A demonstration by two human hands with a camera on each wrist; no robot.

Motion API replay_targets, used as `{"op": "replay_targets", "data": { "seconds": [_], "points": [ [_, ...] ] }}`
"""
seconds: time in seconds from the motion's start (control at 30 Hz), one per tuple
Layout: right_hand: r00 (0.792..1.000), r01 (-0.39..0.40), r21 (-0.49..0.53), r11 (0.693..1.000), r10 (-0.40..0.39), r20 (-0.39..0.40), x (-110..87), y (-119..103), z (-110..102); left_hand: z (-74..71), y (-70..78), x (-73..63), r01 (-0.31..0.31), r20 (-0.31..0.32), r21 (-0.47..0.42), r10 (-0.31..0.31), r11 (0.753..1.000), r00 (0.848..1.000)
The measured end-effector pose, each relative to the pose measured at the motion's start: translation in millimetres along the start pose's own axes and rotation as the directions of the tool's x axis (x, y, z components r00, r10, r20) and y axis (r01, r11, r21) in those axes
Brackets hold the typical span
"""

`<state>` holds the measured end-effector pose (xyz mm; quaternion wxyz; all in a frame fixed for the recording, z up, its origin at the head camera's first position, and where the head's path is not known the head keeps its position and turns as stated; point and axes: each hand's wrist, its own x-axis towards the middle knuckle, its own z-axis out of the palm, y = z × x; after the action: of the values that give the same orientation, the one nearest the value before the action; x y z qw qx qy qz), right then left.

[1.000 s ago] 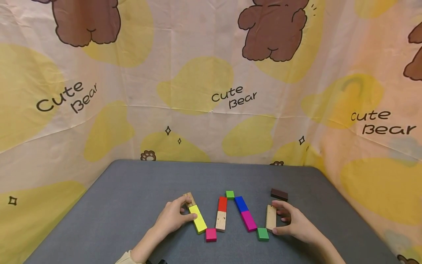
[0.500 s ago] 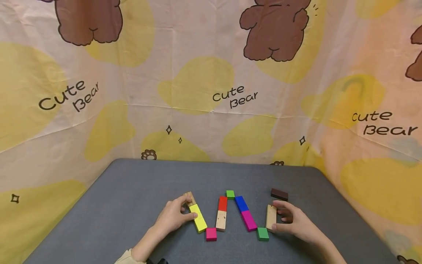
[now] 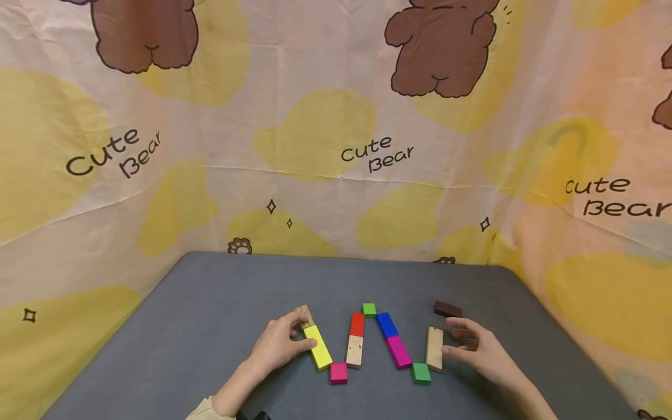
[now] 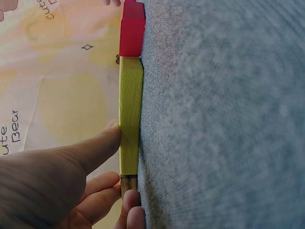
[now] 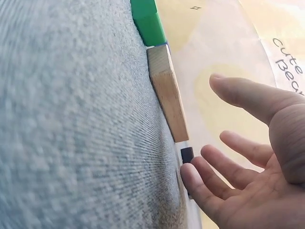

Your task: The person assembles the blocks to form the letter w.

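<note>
My left hand [image 3: 278, 344] holds the left end of a zigzag row of blocks. Its thumb lies on the yellow block [image 4: 130, 114], and its fingers curl about a plain wooden block [image 3: 305, 315] at the far end. On the right, my right hand [image 3: 482, 347] is spread beside another plain wooden block [image 5: 170, 102]. In the right wrist view a gap shows between that block and the thumb [image 5: 238, 95]. A pink block [image 3: 338, 373] meets the yellow one's near end. A darker green block [image 3: 421, 373] sits at the right wooden block's near end.
Between the hands lie red [image 3: 357, 324], speckled wooden [image 3: 354, 352], light green [image 3: 369, 310], blue [image 3: 387, 325] and magenta [image 3: 399, 352] blocks. A dark brown block [image 3: 448, 309] lies apart, beyond my right hand. Printed cloth [image 3: 315, 204] hangs behind the grey table [image 3: 236, 286].
My right hand has let go of the right wooden block and drawn off to the right, its fingers opening. The left hand keeps its place on the blocks.
</note>
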<state>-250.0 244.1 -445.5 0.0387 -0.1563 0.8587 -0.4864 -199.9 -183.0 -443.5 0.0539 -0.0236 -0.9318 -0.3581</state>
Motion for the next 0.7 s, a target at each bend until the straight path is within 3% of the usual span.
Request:
{"op": "replay_targets", "data": {
  "seconds": [0.47,0.7],
  "points": [
    [0.996,0.022,-0.017,1.0,-0.023,-0.089,-3.9,0.9,-3.0,0.6,-1.0,0.6,-0.019,0.001,0.002,0.019,1.0,1.0],
    [0.991,0.032,0.002,0.999,-0.032,-0.128,6.5,1.4,-10.0,2.4,-3.1,3.3,-0.034,-0.018,0.01,0.034,0.999,0.999]
  ]
}}
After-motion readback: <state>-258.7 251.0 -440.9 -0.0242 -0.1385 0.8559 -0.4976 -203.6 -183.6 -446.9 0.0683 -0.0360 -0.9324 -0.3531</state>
